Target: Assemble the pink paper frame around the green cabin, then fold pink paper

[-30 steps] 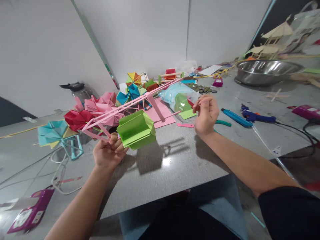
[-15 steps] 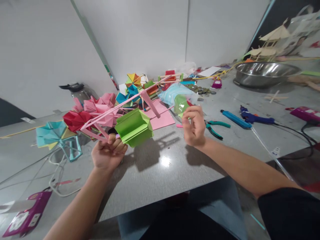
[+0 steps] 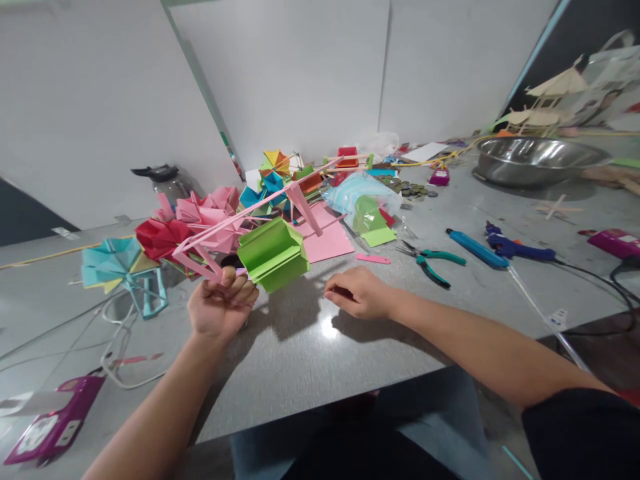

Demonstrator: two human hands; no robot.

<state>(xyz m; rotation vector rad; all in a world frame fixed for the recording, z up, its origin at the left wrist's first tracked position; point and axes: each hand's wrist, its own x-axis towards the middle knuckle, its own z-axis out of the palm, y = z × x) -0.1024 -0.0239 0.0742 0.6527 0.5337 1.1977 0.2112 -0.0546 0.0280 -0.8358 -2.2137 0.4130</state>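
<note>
My left hand (image 3: 223, 307) is closed around the lower end of a pink stick frame (image 3: 240, 223), raised above the table. A green folded-paper wheel (image 3: 275, 257) sits on that frame, just right of my left fingers. My right hand (image 3: 361, 293) is low over the grey tabletop, to the right of the wheel, its fingers curled in toward the thumb. Whatever those fingers hold, if anything, is hidden. Beyond it lie a small pink stick (image 3: 373, 259) and teal-handled pliers (image 3: 435, 259).
Several folded-paper wheels, one light blue (image 3: 113, 260), crowd the left and back. A clear plastic bag (image 3: 360, 193) lies near pink paper (image 3: 327, 243). To the right are a blue glue gun (image 3: 520, 247), a blue tool (image 3: 477, 248), a metal basin (image 3: 540, 163) and cords.
My right hand has come down and left from beside the plastic bag, uncovering the pink stick and the pliers' jaws. My left hand still holds the frame almost in place.
</note>
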